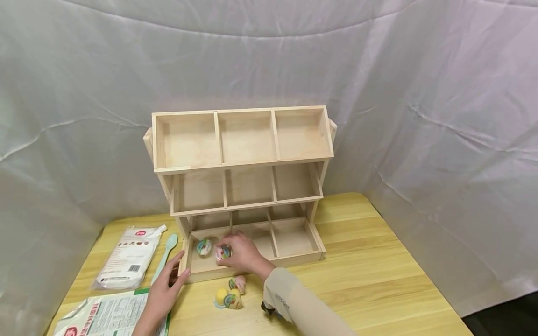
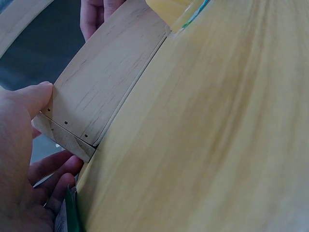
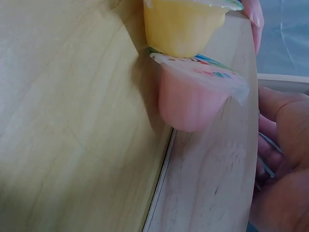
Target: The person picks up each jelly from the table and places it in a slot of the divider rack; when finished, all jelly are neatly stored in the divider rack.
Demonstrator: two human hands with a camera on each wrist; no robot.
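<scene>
A three-tier wooden rack (image 1: 244,164) stands on a wooden table (image 1: 370,280). My right hand (image 1: 230,253) reaches into its bottom left compartment and grips a small jelly cup (image 1: 222,252); a second cup (image 1: 204,246) lies beside it in the same compartment. My left hand (image 1: 176,270) rests against the rack's front left corner, thumb (image 2: 30,96) on the front board (image 2: 106,82), fingers (image 2: 53,176) along the side. Three more cups lie on the table in front of the rack, among them a pink one (image 3: 193,94) and a yellow one (image 3: 181,24).
A white pouch (image 1: 128,256) and a mint green spoon (image 1: 166,254) lie left of the rack. A printed packet (image 1: 105,315) sits at the near left edge. The upper two tiers hold nothing. White cloth hangs behind and beside the table.
</scene>
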